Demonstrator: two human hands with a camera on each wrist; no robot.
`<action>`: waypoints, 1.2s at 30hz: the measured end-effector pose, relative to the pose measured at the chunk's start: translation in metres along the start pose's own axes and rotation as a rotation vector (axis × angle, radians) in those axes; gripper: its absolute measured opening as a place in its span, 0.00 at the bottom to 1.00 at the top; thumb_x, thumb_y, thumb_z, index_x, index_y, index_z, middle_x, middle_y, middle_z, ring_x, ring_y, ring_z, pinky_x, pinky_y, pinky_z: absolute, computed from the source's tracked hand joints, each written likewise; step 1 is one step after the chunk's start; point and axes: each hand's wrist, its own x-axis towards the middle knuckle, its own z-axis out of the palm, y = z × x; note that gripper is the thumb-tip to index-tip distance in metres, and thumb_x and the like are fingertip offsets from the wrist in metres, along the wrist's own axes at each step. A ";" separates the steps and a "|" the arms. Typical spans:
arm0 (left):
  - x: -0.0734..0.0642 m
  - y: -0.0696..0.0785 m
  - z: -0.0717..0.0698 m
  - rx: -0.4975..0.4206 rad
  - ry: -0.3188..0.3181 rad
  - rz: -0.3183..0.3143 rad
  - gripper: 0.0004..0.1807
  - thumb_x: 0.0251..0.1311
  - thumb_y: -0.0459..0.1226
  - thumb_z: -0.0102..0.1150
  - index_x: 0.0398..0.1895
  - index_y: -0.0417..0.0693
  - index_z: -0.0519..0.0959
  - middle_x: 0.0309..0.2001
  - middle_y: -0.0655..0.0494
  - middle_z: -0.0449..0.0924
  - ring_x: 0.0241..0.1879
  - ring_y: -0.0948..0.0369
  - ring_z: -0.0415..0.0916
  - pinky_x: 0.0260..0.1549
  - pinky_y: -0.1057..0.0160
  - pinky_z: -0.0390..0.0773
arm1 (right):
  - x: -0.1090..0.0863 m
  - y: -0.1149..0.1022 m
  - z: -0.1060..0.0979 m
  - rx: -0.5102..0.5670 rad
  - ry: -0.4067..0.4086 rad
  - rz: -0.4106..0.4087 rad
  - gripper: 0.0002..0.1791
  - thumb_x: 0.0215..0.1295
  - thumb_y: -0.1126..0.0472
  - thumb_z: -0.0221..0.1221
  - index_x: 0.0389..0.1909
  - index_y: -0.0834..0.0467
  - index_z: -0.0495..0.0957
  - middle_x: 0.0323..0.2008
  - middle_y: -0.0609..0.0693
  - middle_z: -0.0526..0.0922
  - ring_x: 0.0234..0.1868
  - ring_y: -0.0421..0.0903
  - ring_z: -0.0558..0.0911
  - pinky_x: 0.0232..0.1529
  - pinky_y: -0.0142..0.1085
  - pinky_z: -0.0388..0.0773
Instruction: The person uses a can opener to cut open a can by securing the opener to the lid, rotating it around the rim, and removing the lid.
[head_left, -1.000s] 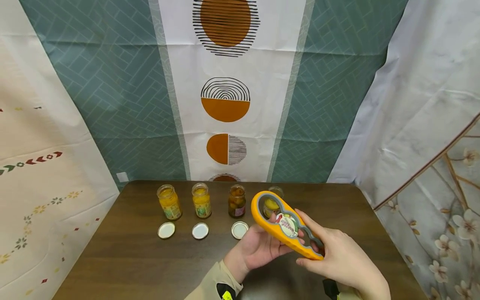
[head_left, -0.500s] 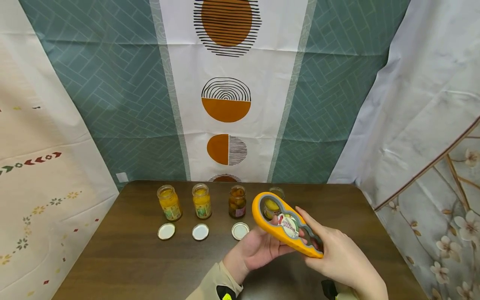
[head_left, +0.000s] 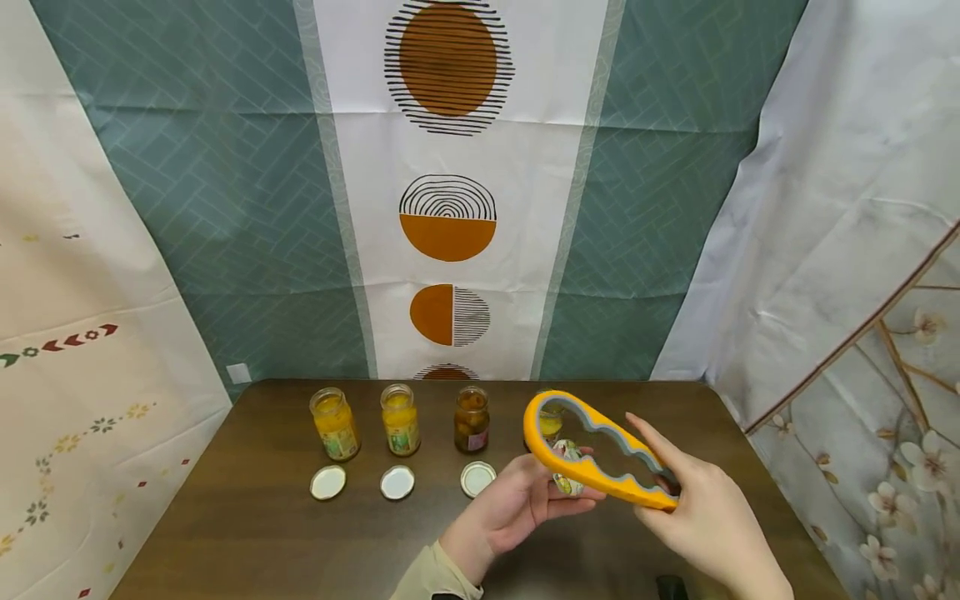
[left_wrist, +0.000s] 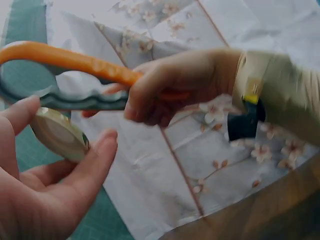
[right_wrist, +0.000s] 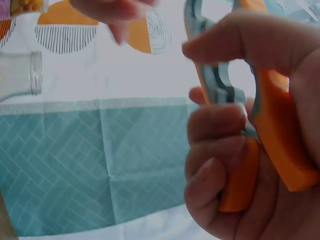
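My right hand [head_left: 705,508] grips the handles of an orange and grey jar opener [head_left: 592,477], whose scalloped inner edges stand apart. Pinched between thumb and fingers of my left hand [head_left: 510,508] is a patterned jar lid [head_left: 567,471]. From the left wrist view, the lid [left_wrist: 60,132] tilts with its pale inside partly showing, right beneath the opener [left_wrist: 70,57]. Right-hand fingers [right_wrist: 215,130] curl round one orange handle in the right wrist view. A jar with yellow contents [head_left: 551,425] stands behind the opener, partly hidden by it.
Along the back of the dark wooden table [head_left: 247,533] stand two lidless yellow-filled jars [head_left: 335,429] and a brown-filled jar [head_left: 472,423]. Three lids lie in front of them: a left lid [head_left: 327,482], a middle lid [head_left: 397,482] and a right lid [head_left: 477,479]. Patterned cloths hang around.
The jar opener has spread wider and shifted right with my right hand. The lid, earlier framed inside its grey loops, now sits lower in my left fingers. The head view has tilted up slightly.
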 end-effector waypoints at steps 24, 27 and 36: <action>0.035 -0.057 -0.043 1.873 0.382 -0.035 0.41 0.50 0.41 0.87 0.68 0.41 0.80 0.55 0.47 0.76 0.51 0.53 0.82 0.44 0.59 0.85 | -0.005 0.054 -0.009 0.039 -0.073 0.442 0.47 0.62 0.55 0.72 0.82 0.49 0.66 0.29 0.52 0.78 0.28 0.49 0.72 0.29 0.41 0.66; 0.041 -0.061 -0.045 1.999 0.358 -0.038 0.39 0.48 0.44 0.88 0.65 0.42 0.83 0.52 0.47 0.78 0.49 0.54 0.82 0.41 0.59 0.85 | -0.005 0.061 -0.008 0.040 -0.081 0.444 0.47 0.63 0.54 0.72 0.82 0.50 0.65 0.29 0.51 0.77 0.27 0.49 0.71 0.30 0.42 0.66; 0.047 -0.069 -0.050 2.248 0.312 -0.083 0.36 0.47 0.55 0.86 0.57 0.47 0.87 0.45 0.51 0.79 0.45 0.54 0.76 0.39 0.57 0.80 | -0.009 0.073 -0.007 0.037 -0.114 0.461 0.47 0.65 0.53 0.70 0.83 0.53 0.63 0.31 0.52 0.79 0.28 0.49 0.73 0.29 0.42 0.66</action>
